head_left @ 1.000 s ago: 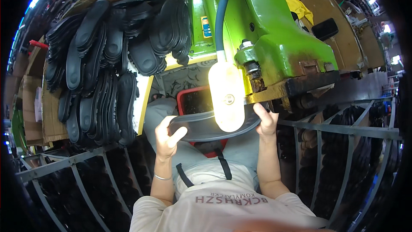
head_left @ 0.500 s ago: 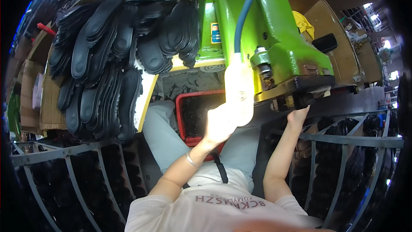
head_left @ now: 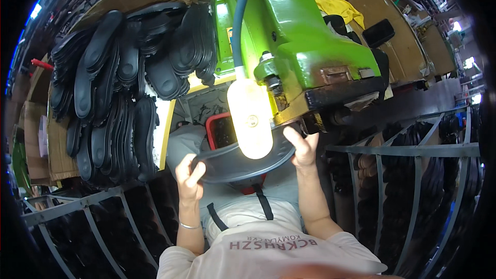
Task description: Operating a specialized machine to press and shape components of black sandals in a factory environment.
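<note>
A black shoe sole (head_left: 232, 168) is stretched lengthwise between my two hands, over my lap and in front of the green machine (head_left: 305, 31). One end is pinched by my left hand (head_left: 189, 176), thumb and fingers closed on its rim. My right hand (head_left: 304, 147) grips the other end, close under the machine's dark working head (head_left: 336, 95). A brightly lit lamp (head_left: 250, 119) on a blue cable hangs over the sole and hides part of its far edge. Under the sole, a red bin (head_left: 210, 133) stands between my legs, partly covered.
Stacks of black soles (head_left: 111, 93) fill a yellow-edged table on the left, beside cardboard (head_left: 62, 139). Metal racks (head_left: 403, 151) holding dark soles stand on both sides of me. A yellow cloth (head_left: 341, 10) lies in a cardboard box behind the machine.
The sole now shows between both hands. My left hand has moved left and down from behind the lamp; my right hand has come left from the machine head. The view has shifted.
</note>
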Demonstrator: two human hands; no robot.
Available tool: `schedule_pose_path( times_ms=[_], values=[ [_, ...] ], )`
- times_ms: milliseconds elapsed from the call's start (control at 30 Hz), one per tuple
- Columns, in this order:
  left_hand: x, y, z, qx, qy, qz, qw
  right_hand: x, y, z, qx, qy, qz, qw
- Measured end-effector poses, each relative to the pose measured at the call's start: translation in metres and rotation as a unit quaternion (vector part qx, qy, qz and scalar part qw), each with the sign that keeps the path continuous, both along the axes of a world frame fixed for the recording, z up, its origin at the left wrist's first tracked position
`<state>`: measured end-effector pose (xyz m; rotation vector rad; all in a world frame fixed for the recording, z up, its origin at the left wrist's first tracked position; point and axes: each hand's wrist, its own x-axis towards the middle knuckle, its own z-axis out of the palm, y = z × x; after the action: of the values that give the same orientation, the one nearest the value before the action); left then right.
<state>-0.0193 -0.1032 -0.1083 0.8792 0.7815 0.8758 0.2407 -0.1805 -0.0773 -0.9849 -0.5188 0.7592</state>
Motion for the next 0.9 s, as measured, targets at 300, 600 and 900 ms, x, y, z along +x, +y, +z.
schedule_pose_path(
  times_ms=[300,600,900],
  values=[
    [0.078,-0.028,0.023,0.178,0.092,-0.213,0.956,0.002,0.004,0.004,-0.025,-0.114,0.019,0.993],
    [0.143,0.001,0.034,0.462,0.239,-0.099,0.848,-0.018,-0.064,-0.037,-0.094,-0.058,0.001,0.994],
    [0.114,-0.002,0.041,0.286,0.271,-0.240,0.887,0.022,-0.012,0.001,-0.052,-0.152,-0.024,0.987]
  ],
)
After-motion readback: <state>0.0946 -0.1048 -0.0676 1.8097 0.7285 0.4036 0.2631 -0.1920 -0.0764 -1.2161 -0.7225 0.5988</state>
